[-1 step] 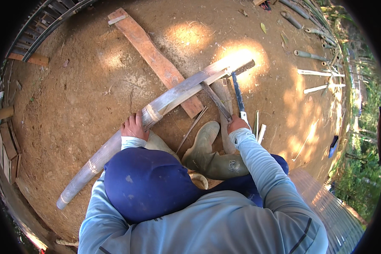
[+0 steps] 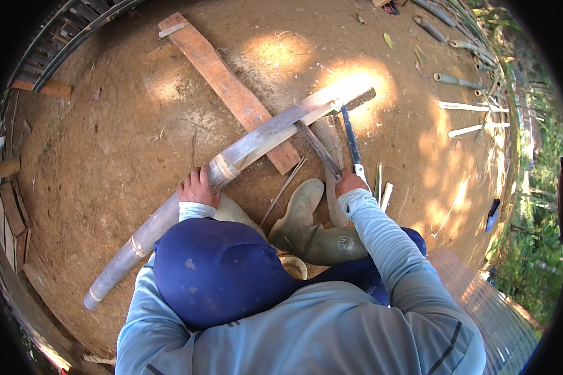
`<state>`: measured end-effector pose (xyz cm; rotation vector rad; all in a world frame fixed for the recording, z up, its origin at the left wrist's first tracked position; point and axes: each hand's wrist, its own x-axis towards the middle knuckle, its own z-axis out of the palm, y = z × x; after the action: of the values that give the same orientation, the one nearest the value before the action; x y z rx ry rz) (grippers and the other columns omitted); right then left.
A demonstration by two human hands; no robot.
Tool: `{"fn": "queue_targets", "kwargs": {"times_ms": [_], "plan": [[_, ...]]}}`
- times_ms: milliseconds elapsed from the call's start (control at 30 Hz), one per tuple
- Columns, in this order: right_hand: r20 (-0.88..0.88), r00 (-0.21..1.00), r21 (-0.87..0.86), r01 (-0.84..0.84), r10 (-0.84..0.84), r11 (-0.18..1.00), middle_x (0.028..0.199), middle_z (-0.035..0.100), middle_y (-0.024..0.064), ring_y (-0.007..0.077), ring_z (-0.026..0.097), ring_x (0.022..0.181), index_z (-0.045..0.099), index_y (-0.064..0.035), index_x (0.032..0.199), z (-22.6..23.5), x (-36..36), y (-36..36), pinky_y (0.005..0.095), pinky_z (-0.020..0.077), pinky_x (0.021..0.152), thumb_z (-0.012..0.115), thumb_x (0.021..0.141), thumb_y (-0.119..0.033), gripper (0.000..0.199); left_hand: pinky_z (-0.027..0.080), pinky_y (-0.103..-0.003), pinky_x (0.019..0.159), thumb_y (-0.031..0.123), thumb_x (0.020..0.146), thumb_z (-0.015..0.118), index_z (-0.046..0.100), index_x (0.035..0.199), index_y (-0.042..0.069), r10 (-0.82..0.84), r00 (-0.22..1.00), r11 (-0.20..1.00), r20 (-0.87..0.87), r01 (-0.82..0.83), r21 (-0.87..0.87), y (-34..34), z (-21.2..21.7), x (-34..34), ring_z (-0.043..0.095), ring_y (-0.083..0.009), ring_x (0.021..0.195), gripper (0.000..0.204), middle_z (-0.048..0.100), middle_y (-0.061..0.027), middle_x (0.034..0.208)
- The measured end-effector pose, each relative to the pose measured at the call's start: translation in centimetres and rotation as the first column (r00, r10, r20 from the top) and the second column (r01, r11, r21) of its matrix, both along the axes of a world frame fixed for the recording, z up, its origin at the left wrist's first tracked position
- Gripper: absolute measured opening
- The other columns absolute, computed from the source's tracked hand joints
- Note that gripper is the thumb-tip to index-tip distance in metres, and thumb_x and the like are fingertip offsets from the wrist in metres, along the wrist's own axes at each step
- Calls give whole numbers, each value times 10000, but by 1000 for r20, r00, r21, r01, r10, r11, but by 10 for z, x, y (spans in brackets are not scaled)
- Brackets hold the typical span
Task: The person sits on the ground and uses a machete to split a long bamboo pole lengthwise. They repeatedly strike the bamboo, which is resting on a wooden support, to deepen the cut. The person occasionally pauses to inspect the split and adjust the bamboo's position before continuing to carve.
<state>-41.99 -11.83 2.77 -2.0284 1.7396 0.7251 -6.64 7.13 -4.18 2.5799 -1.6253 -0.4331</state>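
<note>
A long grey bamboo pole (image 2: 251,142) runs diagonally from the lower left to the upper right, its far part split along one side. My left hand (image 2: 197,187) is closed around the pole just below a pale node, above my knee. Closed on the lower end of a long dark blade, apparently a machete (image 2: 319,147), is my right hand (image 2: 351,182); the blade's tip touches the pole's split side. A handsaw (image 2: 351,134) with a white handle leans beside it, its top at the pole's far end. My wrist partly hides the saw's handle.
A reddish plank (image 2: 225,81) lies on the dirt, crossing under the pole. A rubber boot (image 2: 319,242) is on my foot near the blade. More bamboo lengths (image 2: 460,82) lie at the right, with a corrugated sheet (image 2: 481,306) at the lower right and wooden boards (image 2: 12,209) at the left.
</note>
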Motion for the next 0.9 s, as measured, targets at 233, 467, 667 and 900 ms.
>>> {"fn": "queue_targets", "kwargs": {"times_ms": [233, 467, 667, 900], "plan": [[-56, 997, -3, -48, 47, 999, 1063, 699, 266, 446, 673, 1029, 643, -80, 1170, 19, -1, -26, 520, 536, 894, 486, 944, -162, 287, 459, -520, 1000, 287, 683, 841, 437, 1461, 127, 1, 1000, 1000, 2, -1, -3, 1, 0, -1, 587, -332, 1197, 891, 574, -124, 1328], [-105, 990, 31, -92, 95, 995, 1083, 696, 272, 444, 670, 1061, 630, -88, 1194, 26, 8, -25, 529, 528, 907, 489, 943, -146, 294, 442, -530, 1040, 306, 688, 849, 411, 1484, 132, 16, 999, 999, -44, -14, 45, 2, 1, 1, 558, -339, 1242, 925, 553, -122, 1366], [-105, 992, 0, -76, 76, 997, 1080, 697, 266, 448, 671, 1045, 627, -82, 1202, 20, 1, -23, 531, 527, 905, 477, 951, -163, 304, 438, -531, 1041, 302, 685, 848, 411, 1484, 128, 9, 999, 999, -46, -7, 36, 2, -1, 3, 559, -342, 1237, 927, 551, -128, 1365], [-101, 995, -50, -27, 22, 998, 1020, 704, 274, 456, 683, 997, 638, -79, 1188, 3, -11, -36, 535, 539, 870, 516, 928, -160, 298, 440, -525, 1037, 306, 677, 850, 416, 1481, 128, 10, 999, 999, -31, -9, 52, 2, -2, 4, 560, -342, 1234, 931, 551, -134, 1368]]}}
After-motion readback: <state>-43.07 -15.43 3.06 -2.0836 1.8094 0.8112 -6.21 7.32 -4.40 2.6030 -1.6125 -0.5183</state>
